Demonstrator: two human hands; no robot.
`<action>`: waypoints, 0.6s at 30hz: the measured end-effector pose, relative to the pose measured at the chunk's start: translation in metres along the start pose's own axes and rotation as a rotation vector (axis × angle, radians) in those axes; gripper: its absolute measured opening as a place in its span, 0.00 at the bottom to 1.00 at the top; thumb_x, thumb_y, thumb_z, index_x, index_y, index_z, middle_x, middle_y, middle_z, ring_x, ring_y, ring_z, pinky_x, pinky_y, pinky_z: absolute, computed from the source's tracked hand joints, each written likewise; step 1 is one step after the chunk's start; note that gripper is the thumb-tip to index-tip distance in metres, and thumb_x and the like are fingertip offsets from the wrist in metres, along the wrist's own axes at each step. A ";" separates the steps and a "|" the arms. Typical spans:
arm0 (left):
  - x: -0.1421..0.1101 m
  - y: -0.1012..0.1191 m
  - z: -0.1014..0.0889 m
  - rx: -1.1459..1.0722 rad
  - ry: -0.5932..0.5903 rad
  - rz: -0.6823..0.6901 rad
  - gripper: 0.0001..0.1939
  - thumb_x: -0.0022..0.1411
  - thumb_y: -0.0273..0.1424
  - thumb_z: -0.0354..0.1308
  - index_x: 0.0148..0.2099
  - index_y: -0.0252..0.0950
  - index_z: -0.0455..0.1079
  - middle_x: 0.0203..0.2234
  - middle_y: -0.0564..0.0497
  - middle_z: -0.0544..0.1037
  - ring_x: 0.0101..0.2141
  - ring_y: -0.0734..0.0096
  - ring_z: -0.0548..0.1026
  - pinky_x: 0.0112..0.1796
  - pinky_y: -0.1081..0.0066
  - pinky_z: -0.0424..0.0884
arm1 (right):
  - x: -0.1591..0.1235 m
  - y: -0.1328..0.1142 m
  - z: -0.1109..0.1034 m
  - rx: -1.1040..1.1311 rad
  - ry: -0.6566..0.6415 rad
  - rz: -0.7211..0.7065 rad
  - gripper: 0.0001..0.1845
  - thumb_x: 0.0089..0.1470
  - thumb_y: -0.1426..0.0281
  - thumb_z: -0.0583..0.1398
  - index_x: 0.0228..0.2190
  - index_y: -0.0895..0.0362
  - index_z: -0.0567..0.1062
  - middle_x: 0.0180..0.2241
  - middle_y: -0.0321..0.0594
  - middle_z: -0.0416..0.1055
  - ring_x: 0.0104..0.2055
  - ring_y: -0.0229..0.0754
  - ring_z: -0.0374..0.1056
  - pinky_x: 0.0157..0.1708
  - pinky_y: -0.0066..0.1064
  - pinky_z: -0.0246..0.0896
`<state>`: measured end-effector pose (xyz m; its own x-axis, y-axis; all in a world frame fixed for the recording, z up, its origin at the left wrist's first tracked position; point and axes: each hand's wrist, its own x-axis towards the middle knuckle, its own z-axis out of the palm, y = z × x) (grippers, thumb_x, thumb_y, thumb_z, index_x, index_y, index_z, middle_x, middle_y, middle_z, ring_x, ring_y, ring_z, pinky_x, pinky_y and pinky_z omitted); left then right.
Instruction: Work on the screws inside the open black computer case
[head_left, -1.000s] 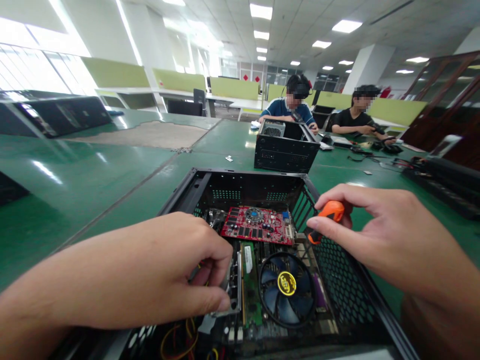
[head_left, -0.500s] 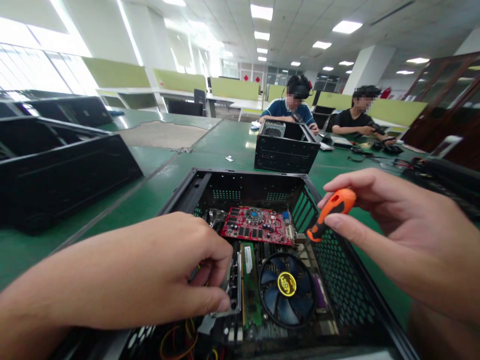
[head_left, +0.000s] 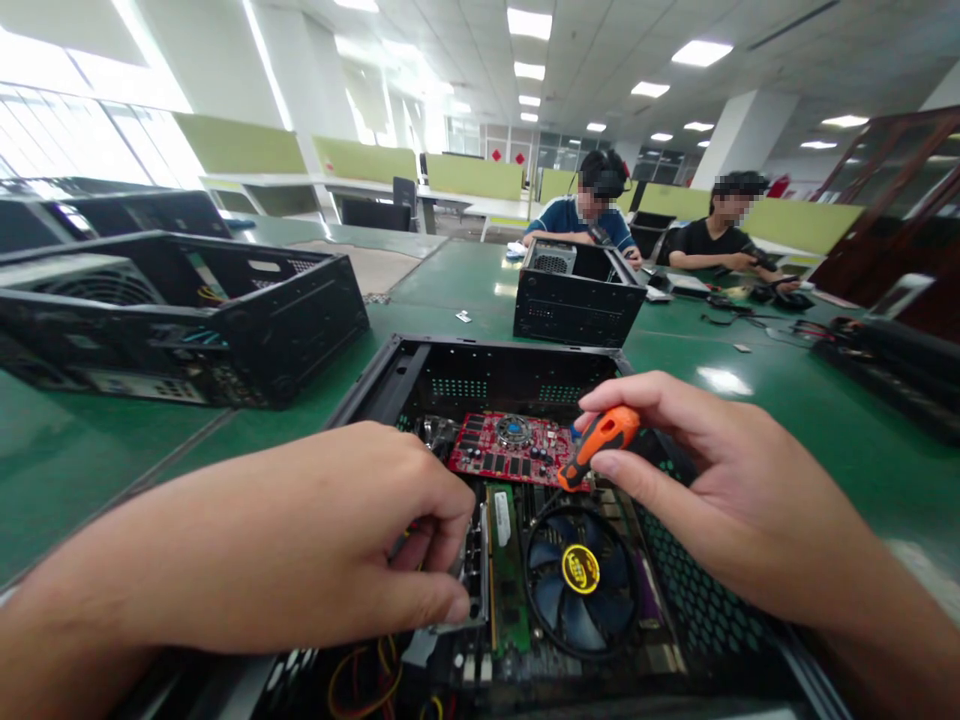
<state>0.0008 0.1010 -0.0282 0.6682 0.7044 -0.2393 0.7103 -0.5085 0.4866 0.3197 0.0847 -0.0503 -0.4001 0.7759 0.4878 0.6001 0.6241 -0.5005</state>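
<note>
An open black computer case lies in front of me. My right hand grips a screwdriver by its orange and black handle. Its thin shaft slants down and left, between the red graphics card and the round black cooling fan; where the tip rests I cannot tell. My left hand reaches in from the left, fingers curled beside a perforated silver metal part. What those fingers hold is hidden. A green memory stick stands between that part and the fan.
To the left is another open case on the green table. A smaller-looking case stands farther back, where two people sit. Cables and a dark case are at the right. Loose wires hang near my left wrist.
My right hand has moved left with the screwdriver, from the case's right wall to over the graphics card's edge. The case at the left has turned and shifted right. My left hand stays put.
</note>
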 end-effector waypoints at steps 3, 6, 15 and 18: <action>-0.001 0.000 0.000 0.011 0.006 -0.002 0.12 0.69 0.38 0.77 0.33 0.50 0.82 0.24 0.58 0.87 0.25 0.63 0.82 0.28 0.62 0.67 | 0.000 -0.002 0.000 0.002 -0.016 0.006 0.12 0.77 0.70 0.68 0.55 0.48 0.90 0.48 0.39 0.96 0.46 0.50 0.93 0.47 0.36 0.89; -0.001 0.001 0.000 0.013 0.006 0.001 0.11 0.68 0.37 0.79 0.33 0.50 0.82 0.25 0.58 0.88 0.25 0.63 0.82 0.29 0.62 0.67 | 0.000 -0.003 0.001 -0.006 -0.012 0.004 0.12 0.77 0.70 0.68 0.54 0.48 0.91 0.48 0.39 0.97 0.46 0.50 0.94 0.47 0.37 0.90; 0.002 -0.001 0.001 0.014 0.000 -0.005 0.11 0.68 0.36 0.78 0.33 0.51 0.82 0.25 0.58 0.87 0.25 0.63 0.81 0.29 0.62 0.67 | 0.000 0.005 0.008 -0.064 0.051 -0.061 0.17 0.78 0.70 0.68 0.61 0.51 0.94 0.59 0.48 0.98 0.56 0.57 0.96 0.58 0.46 0.94; 0.002 0.000 0.001 0.011 -0.007 -0.017 0.12 0.68 0.35 0.78 0.32 0.50 0.82 0.24 0.59 0.87 0.25 0.64 0.80 0.29 0.63 0.67 | -0.001 0.004 0.005 -0.024 -0.040 -0.120 0.25 0.83 0.72 0.63 0.72 0.54 0.89 0.70 0.50 0.94 0.68 0.56 0.94 0.68 0.45 0.92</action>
<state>0.0025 0.1022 -0.0292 0.6575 0.7095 -0.2536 0.7240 -0.5017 0.4733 0.3191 0.0871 -0.0570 -0.4969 0.6991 0.5142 0.5626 0.7106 -0.4224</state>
